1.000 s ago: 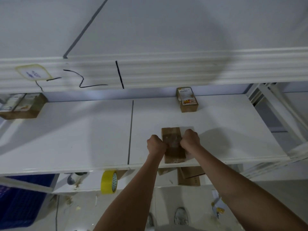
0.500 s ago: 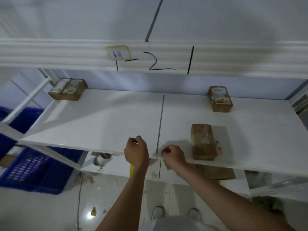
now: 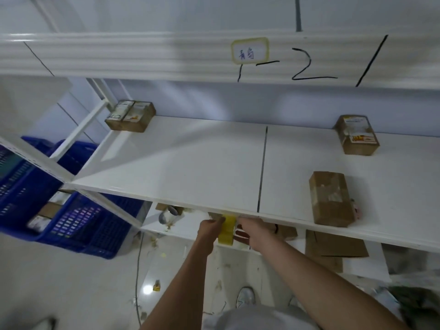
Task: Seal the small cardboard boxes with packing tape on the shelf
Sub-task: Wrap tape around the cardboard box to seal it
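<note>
Below the front edge of the white shelf (image 3: 190,163), I am reaching both hands toward a yellow roll of packing tape (image 3: 227,231) that is sitting on the lower board (image 3: 185,231). The shelf is taking up most of the view; a blue crate (image 3: 71,220) is standing on the floor to its left. Two labelled boxes (image 3: 131,116) are lying side by side at the back left corner, and one labelled box (image 3: 357,135) is lying at the back right. A plain brown box (image 3: 331,198) is resting near the front right edge, its long axis running front to back, with glossy patches on its top that I am reading as tape, though blur is preventing certainty. Flat cardboard pieces (image 3: 335,244) are lying on the lower board beneath it.

My left hand (image 3: 209,228) is touching the left side of the roll, its fingers curling against it; my right hand (image 3: 250,231) is closing on the right side, fingers bending around the roll's edge. Whether either hand is gripping firmly I cannot tell, since the shelf lip is hiding the fingertips. The roll is standing on edge between the two hands, both equally near.

The brown box is lying up and to the right of the hands, nearer my right hand, so I am judging that the roll is needing to rise over the shelf lip and travel rightward.
</note>
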{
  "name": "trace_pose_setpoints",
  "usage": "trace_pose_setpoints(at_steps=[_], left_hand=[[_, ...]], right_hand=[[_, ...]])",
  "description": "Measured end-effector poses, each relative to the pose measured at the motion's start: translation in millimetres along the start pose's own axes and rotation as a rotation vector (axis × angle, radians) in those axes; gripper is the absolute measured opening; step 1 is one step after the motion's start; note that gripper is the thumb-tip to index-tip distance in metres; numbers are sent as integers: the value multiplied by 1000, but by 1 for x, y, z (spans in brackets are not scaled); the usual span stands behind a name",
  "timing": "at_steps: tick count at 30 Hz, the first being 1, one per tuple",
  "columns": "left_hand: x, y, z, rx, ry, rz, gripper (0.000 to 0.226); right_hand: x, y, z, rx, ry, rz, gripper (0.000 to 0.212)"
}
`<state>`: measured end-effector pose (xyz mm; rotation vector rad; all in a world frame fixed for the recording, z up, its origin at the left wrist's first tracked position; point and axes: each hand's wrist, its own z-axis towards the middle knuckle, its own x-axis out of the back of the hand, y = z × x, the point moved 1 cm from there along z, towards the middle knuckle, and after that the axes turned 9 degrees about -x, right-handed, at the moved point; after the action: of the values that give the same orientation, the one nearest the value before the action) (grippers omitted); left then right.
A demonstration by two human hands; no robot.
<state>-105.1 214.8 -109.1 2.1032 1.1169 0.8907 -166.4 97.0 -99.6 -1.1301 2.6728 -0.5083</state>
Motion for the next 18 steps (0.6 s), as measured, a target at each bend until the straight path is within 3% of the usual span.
trace_pose_setpoints(at_steps=[7,18], left_hand=[[3,1,-1,10,-154,17,36],[20,4,-1,32,-225,8,41]], right_hand=[[-17,2,10,-58,-13,65,37],[-16,-2,7,6,11,110,42]])
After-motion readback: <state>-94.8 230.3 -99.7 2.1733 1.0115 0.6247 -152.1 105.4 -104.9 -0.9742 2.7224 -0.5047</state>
